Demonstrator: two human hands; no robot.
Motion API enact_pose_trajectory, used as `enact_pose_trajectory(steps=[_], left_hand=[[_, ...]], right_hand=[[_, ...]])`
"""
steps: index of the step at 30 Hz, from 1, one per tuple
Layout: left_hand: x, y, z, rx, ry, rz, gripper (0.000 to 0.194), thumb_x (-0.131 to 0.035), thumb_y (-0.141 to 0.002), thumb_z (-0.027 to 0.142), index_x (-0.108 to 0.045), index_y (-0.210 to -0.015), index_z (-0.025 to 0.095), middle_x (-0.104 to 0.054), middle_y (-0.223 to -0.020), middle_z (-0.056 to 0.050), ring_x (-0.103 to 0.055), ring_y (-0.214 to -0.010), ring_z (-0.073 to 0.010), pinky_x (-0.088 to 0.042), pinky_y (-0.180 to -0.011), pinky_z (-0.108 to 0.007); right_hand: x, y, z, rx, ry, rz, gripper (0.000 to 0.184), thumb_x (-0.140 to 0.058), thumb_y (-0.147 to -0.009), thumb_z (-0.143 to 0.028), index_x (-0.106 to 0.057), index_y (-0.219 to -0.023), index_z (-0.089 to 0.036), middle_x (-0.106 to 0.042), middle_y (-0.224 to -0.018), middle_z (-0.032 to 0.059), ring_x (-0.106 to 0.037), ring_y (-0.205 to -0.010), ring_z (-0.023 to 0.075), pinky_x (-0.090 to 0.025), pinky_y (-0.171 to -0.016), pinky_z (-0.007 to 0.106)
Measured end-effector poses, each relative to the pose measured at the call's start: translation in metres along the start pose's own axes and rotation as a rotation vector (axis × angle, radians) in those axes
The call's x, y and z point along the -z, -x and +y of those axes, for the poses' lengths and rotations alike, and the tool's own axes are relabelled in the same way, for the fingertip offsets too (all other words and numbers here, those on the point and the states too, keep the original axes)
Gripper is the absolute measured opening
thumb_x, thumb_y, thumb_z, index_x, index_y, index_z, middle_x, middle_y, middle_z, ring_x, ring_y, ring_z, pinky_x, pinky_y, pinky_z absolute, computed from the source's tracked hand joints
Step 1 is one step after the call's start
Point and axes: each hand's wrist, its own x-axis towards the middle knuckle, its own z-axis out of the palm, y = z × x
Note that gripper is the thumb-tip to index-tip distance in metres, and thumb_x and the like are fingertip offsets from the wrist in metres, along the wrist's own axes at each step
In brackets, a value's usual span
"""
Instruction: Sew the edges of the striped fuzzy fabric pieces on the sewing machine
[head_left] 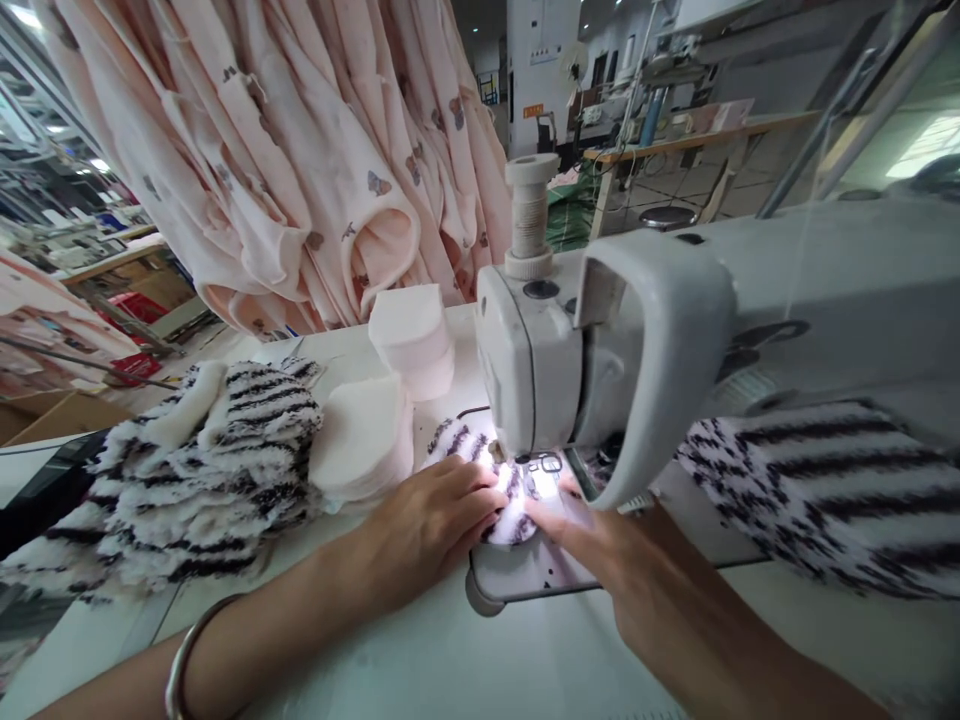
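Note:
A small piece of fluffy black-and-white striped fabric point(514, 525) lies under the needle area of a white sewing machine point(532, 370), lit by its lamp. My left hand point(431, 510) rests on the left part of this piece, palm down, with the fingers laid on it and slightly bent. From the right, my right hand point(600, 535) touches the fabric's edge with one stretched finger. Another of its fingers is partly hidden by the machine's curved white guard point(664, 370). The needle and presser foot cannot be made out clearly.
Left are a pile of striped fluffy pieces point(217, 480) and two stacks of pale padding pieces point(364, 435) point(412, 335). A striped fluffy stack point(832, 490) lies under the machine arm. Pink printed garments point(300, 170) hang behind the white table point(420, 660).

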Motion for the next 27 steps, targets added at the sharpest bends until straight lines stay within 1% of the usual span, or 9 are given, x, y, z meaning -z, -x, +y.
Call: enact_pose_trajectory(steps=[3,6,7,9,13,18,22,24,27], left_hand=[[0.004,-0.005,0.001,0.052,-0.026,-0.06,0.019,-0.04,-0.093,0.015,-0.059,-0.093,0.014,-0.061,-0.088,-0.008,-0.057,-0.079,-0.0174,-0.048,-0.07,-0.03],[0.007,-0.009,-0.002,0.018,-0.034,-0.078,0.018,-0.041,-0.092,0.015,-0.059,-0.093,0.014,-0.06,-0.093,-0.008,-0.056,-0.086,-0.019,-0.047,-0.075,-0.032],[0.008,-0.009,-0.004,-0.014,-0.023,-0.08,0.017,-0.042,-0.091,0.014,-0.059,-0.093,0.014,-0.06,-0.095,-0.008,-0.056,-0.088,-0.0186,-0.046,-0.078,-0.032],[0.01,-0.01,-0.008,-0.072,0.009,-0.084,0.016,-0.043,-0.091,0.014,-0.058,-0.096,0.014,-0.061,-0.097,-0.007,-0.056,-0.091,-0.0167,-0.046,-0.083,-0.029],[0.008,-0.007,-0.011,-0.085,0.038,-0.046,0.018,-0.045,-0.09,0.015,-0.057,-0.103,0.015,-0.062,-0.096,-0.007,-0.058,-0.09,-0.0156,-0.046,-0.082,-0.028],[-0.006,-0.003,-0.005,-0.011,-0.02,0.093,0.01,-0.051,-0.086,0.015,-0.057,-0.094,0.016,-0.062,-0.09,-0.005,-0.057,-0.082,-0.0159,-0.048,-0.073,-0.028],[-0.015,-0.002,0.003,0.04,-0.109,0.178,0.006,-0.05,-0.085,0.017,-0.053,-0.081,0.016,-0.057,-0.078,-0.005,-0.051,-0.07,-0.0169,-0.046,-0.061,-0.029],[-0.014,-0.003,0.006,0.037,-0.124,0.168,0.009,-0.046,-0.087,0.015,-0.053,-0.08,0.015,-0.056,-0.078,-0.005,-0.049,-0.067,-0.0168,-0.044,-0.058,-0.03],[-0.004,-0.004,0.005,0.024,-0.079,0.083,0.016,-0.04,-0.088,0.01,-0.055,-0.084,0.014,-0.056,-0.087,-0.008,-0.05,-0.073,-0.0174,-0.046,-0.063,-0.03]], right_hand=[[0.0,-0.001,0.006,0.058,0.046,-0.03,0.047,-0.028,-0.082,-0.007,-0.064,-0.104,-0.027,-0.063,-0.102,0.0045,-0.059,-0.094,0.0177,-0.051,-0.077,0.033],[-0.005,0.004,-0.011,0.128,0.159,0.067,0.049,-0.028,-0.08,-0.003,-0.059,-0.114,-0.018,-0.059,-0.115,0.0076,-0.054,-0.105,0.0199,-0.049,-0.082,0.034],[-0.007,0.007,-0.021,0.121,0.187,0.099,0.051,-0.028,-0.078,-0.002,-0.056,-0.119,-0.015,-0.057,-0.118,0.0084,-0.052,-0.108,0.0207,-0.048,-0.083,0.035],[-0.011,0.011,-0.041,0.066,0.217,0.075,0.055,-0.028,-0.076,0.0,-0.051,-0.125,-0.014,-0.055,-0.122,0.0073,-0.048,-0.111,0.0211,-0.047,-0.08,0.034],[-0.013,0.015,-0.062,-0.058,0.247,0.059,0.05,-0.032,-0.077,-0.003,-0.056,-0.119,-0.017,-0.058,-0.117,0.003,-0.048,-0.109,0.0206,-0.044,-0.076,0.034],[-0.017,0.016,-0.037,-0.005,0.145,0.116,0.052,-0.028,-0.079,-0.005,-0.055,-0.12,-0.021,-0.058,-0.12,-0.0019,-0.047,-0.111,0.019,-0.043,-0.081,0.036],[-0.014,0.014,-0.007,0.166,0.104,-0.044,0.055,-0.029,-0.079,-0.002,-0.047,-0.129,-0.018,-0.055,-0.125,0.0025,-0.047,-0.113,0.0174,-0.047,-0.085,0.034],[-0.012,0.012,-0.004,0.213,0.116,-0.087,0.057,-0.029,-0.079,0.0,-0.046,-0.13,-0.016,-0.053,-0.127,0.0039,-0.045,-0.114,0.0169,-0.046,-0.089,0.033],[-0.013,0.011,-0.018,0.168,0.134,-0.025,0.057,-0.026,-0.077,0.001,-0.045,-0.13,-0.01,-0.051,-0.127,0.0079,-0.044,-0.116,0.0207,-0.046,-0.09,0.038]])
